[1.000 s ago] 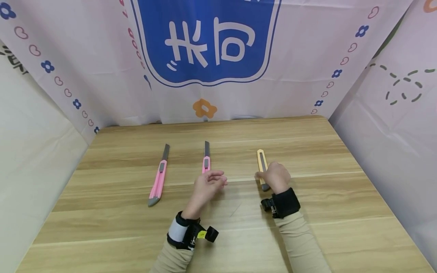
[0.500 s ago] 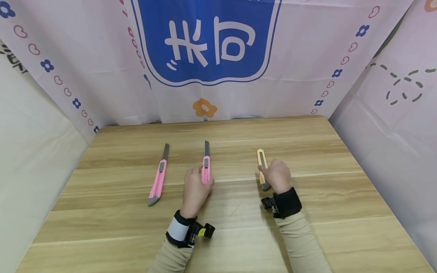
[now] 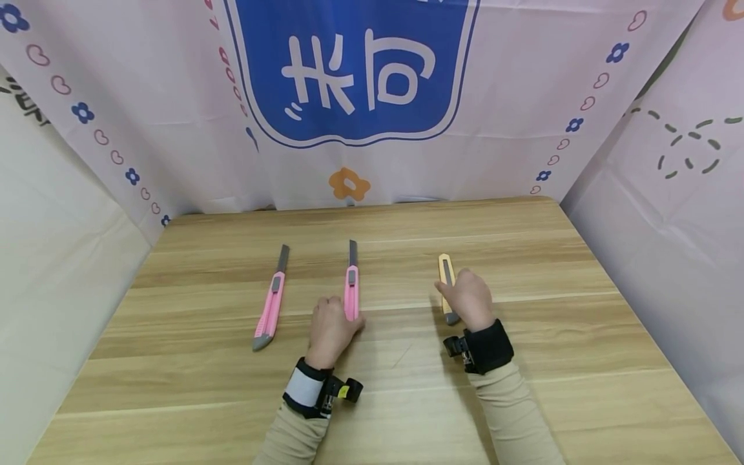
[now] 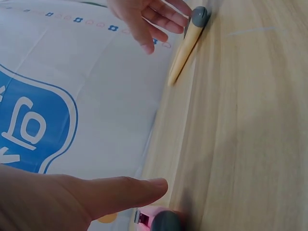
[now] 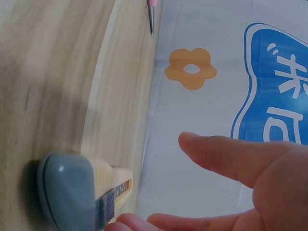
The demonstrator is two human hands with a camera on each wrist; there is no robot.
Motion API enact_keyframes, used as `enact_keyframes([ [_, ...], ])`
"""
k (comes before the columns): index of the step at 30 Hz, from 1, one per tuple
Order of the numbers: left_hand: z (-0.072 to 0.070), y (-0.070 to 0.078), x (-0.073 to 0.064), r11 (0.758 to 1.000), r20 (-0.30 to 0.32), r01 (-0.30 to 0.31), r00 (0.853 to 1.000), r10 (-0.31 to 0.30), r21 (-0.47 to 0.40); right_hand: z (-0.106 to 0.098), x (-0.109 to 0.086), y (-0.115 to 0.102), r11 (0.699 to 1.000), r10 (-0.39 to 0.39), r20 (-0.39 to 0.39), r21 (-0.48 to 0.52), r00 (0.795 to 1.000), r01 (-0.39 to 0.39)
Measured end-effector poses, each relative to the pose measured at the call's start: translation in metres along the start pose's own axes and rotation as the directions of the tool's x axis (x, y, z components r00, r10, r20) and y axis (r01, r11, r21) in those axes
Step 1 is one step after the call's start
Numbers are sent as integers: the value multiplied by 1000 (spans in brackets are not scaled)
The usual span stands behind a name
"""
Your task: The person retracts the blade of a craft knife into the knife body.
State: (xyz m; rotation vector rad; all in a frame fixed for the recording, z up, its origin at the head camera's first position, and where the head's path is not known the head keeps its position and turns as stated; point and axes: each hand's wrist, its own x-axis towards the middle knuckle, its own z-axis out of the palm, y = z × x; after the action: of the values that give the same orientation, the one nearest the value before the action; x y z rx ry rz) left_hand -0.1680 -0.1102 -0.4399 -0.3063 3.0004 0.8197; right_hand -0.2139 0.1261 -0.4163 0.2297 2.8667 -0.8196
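Observation:
A pink utility knife (image 3: 351, 294), blade extended, lies on the table in the middle. My left hand (image 3: 332, 330) is low over its grey-capped rear end, fingers left of the handle and thumb on the right. In the left wrist view the thumb (image 4: 130, 192) is straight beside the handle; the other fingers are hidden. A yellow utility knife (image 3: 446, 271) lies to the right with its blade retracted. Around its rear half, my right hand (image 3: 472, 300) has thumb and fingers spread. The right wrist view shows its grey end cap (image 5: 67, 192) close to the fingertips.
Another pink utility knife (image 3: 270, 310) with extended blade lies at the left. The wooden table (image 3: 192, 361) ends at a white printed curtain (image 3: 407, 171) behind, with white cloth on both sides. Each wrist wears a strapped camera.
My left hand has gone from above the middle pink knife, fingers pointing right, down around its handle, then slightly back towards its rear end. The right hand stays by the yellow knife.

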Motion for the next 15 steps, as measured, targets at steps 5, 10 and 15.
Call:
enact_keyframes([
  [5, 3, -2, 2, 1000, 15, 15, 1000, -15, -1, -2, -1, 1, 1000, -9, 8, 3, 1000, 9],
  [10, 4, -3, 2, 1000, 8, 11, 1000, -11, -6, -3, 0, 3, 1000, -15, 3, -6, 1000, 15],
  [15, 4, -3, 3, 999, 22, 34, 999, -34, -17, -4, 1, 6, 1000, -10, -4, -14, 1000, 10],
])
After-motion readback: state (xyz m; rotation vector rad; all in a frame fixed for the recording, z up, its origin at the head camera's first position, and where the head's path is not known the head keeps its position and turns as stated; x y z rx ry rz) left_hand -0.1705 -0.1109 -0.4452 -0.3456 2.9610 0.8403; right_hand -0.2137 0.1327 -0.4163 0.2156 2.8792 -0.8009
